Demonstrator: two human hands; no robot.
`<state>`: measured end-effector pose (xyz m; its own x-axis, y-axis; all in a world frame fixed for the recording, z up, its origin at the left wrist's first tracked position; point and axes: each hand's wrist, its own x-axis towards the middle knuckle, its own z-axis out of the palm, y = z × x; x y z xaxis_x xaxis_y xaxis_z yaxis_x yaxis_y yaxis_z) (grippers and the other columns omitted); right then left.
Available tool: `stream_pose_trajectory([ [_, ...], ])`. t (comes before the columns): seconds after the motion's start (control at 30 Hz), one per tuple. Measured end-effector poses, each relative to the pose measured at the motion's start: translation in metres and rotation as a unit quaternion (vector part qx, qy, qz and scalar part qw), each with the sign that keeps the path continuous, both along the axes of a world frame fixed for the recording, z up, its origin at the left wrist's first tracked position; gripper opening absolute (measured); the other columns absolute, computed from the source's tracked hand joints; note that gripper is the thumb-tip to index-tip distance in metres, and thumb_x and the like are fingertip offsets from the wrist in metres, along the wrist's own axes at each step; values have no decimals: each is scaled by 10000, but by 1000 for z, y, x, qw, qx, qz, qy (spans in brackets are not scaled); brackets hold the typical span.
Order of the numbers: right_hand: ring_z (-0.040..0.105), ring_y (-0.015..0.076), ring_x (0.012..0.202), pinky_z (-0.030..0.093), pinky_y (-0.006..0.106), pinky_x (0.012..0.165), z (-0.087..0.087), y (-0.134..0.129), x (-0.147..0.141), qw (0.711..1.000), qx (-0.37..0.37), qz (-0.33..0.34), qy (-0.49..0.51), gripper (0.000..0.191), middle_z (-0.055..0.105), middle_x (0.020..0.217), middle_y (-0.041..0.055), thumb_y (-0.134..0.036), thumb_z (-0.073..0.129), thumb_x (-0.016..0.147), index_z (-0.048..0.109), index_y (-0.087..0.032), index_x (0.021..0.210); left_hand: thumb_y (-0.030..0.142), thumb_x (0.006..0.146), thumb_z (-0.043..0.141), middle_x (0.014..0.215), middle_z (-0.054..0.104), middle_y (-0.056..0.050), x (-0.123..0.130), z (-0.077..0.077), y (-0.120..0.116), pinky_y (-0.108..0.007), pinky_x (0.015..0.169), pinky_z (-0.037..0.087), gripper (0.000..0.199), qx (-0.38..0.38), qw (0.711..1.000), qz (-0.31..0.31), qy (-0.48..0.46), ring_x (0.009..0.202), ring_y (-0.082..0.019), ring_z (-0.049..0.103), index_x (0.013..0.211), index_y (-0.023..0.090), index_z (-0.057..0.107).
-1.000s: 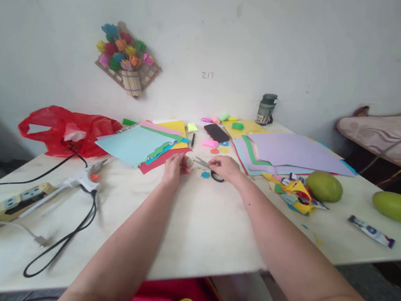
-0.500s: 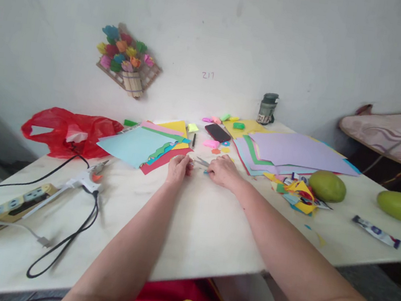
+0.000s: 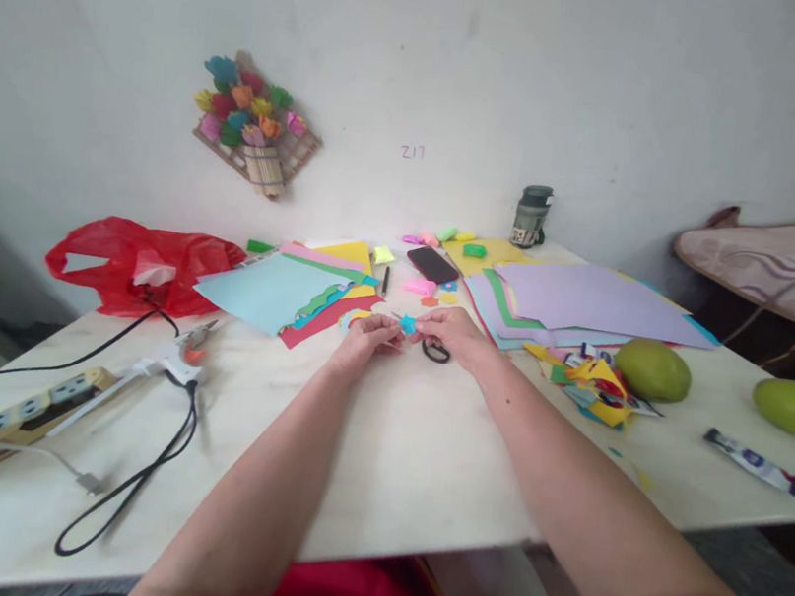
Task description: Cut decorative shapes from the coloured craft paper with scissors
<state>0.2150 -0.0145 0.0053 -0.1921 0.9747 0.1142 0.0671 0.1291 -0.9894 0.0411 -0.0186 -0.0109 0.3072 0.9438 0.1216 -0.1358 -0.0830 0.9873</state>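
A small blue paper cutout (image 3: 408, 323), shaped like a flower or star, is held up between my two hands over the middle of the table. The fingertips of my left hand (image 3: 367, 341) pinch its left side, and those of my right hand (image 3: 458, 334) pinch its right side. Below my right hand lies a pair of scissors (image 3: 436, 359); its black handle loops show, the blades mostly hidden. Just beyond the hands are small orange (image 3: 429, 301) and yellow (image 3: 448, 298) cutouts. Pale and yellow round pieces (image 3: 354, 316) lie beside my left hand.
Coloured sheets (image 3: 271, 289) lie left and a larger stack (image 3: 584, 296) right. A phone (image 3: 432, 264), pen (image 3: 385, 281), and bottle (image 3: 531, 216) stand behind. Paper scraps (image 3: 598, 383), mangoes (image 3: 653, 370) and a tube (image 3: 753, 461) are right; a glue gun (image 3: 183, 361) and power strip (image 3: 26, 412) left.
The scissors have left my right hand's grip and now rest on the table beneath it. Both hands have come closer together, with the blue cutout now visible between their fingertips.
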Motion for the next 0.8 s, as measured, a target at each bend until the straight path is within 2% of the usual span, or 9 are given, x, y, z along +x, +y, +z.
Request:
stream_pose_trajectory([
  [0.1,438,59,437,291,167,388,1,-1,0,1000,3,15,-23,123,648,564,41,-216,623,631,662,-100,644,342,616,695,688,602,-28,-1,0,-1,-275,622,476,263,-1,1000,2,2,596,-120,555,711,133,567],
  [0.2,438,65,433,282,171,371,3,-2,1,999,-19,27,-3,171,631,554,38,-273,604,666,633,-110,621,334,614,693,662,603,-19,-1,0,-1,-273,621,471,248,-7,1000,5,-3,583,-120,556,700,142,560],
  [0.3,439,65,432,280,173,358,4,-2,1,999,-41,7,23,211,615,577,32,-323,600,682,631,-115,666,319,618,686,655,605,-18,-1,0,-1,-269,616,468,226,-8,1000,2,-3,580,-120,558,695,145,565],
  [0.37,449,65,451,293,169,361,4,-2,1,1000,-26,-3,13,223,604,594,25,-336,627,662,639,-114,675,308,621,682,647,605,-20,-1,0,-1,-264,606,464,210,-5,1000,-8,2,574,-120,559,687,143,568],
  [0.57,426,52,426,337,161,392,4,-5,-6,998,9,-33,-43,122,539,473,-46,-210,710,563,620,-137,598,310,611,685,626,605,-32,-1,0,0,-258,585,459,215,-18,1000,-17,18,557,-121,559,672,132,580],
  [0.7,437,48,387,342,162,385,4,-6,-11,998,-2,-48,-27,87,563,456,-34,-174,677,624,603,-136,597,368,660,635,652,610,-53,0,0,2,-292,600,482,250,-23,1000,-8,-1,583,-141,570,696,126,586],
  [0.8,459,53,382,347,162,375,-1,-5,-14,999,-9,-42,0,78,591,482,-15,-180,649,667,602,-136,624,341,643,664,651,604,-35,1,-1,2,-279,605,481,234,-13,1000,-10,14,587,-129,565,696,132,573],
])
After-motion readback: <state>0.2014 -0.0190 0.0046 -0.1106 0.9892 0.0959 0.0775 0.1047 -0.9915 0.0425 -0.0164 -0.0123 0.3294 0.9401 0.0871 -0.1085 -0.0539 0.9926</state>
